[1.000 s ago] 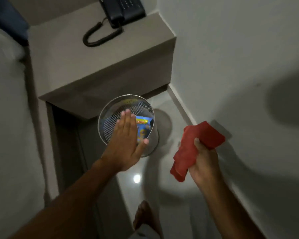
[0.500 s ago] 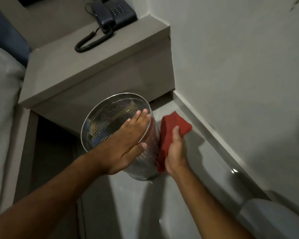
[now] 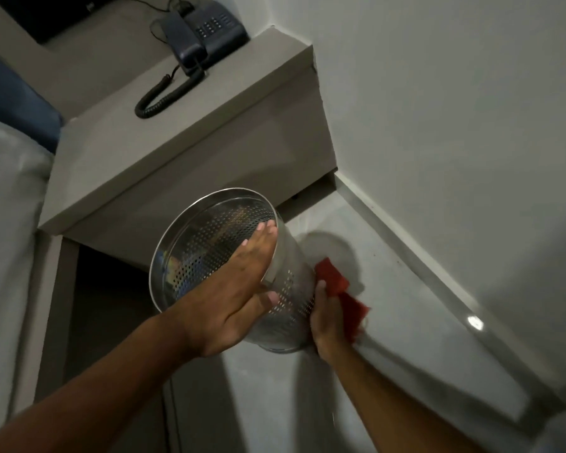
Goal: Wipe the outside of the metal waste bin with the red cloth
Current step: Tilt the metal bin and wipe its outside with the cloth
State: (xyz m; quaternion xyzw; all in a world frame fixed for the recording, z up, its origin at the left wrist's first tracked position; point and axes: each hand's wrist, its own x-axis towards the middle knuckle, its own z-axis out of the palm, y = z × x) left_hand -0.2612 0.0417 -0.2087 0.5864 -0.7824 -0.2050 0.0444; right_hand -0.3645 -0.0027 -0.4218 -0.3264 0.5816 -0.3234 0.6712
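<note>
The perforated metal waste bin (image 3: 288, 308) stands tilted on the pale floor, its open mouth turned towards the upper left. My left hand (image 3: 239, 289) grips its rim, fingers across the opening and thumb on the outer wall. My right hand (image 3: 327, 322) presses the red cloth (image 3: 337, 282) against the bin's lower right side. Part of the cloth is hidden behind the bin and my fingers.
A grey bedside ledge (image 3: 183, 152) overhangs the bin and carries a dark telephone (image 3: 206, 31) with a coiled cord. The white wall (image 3: 455, 125) and its skirting run along the right. A white bed edge (image 3: 7, 240) lies at the left.
My right hand has brought the red cloth from the air onto the bin's side and slid it lower. My left hand has taken the rim and tipped the bin further.
</note>
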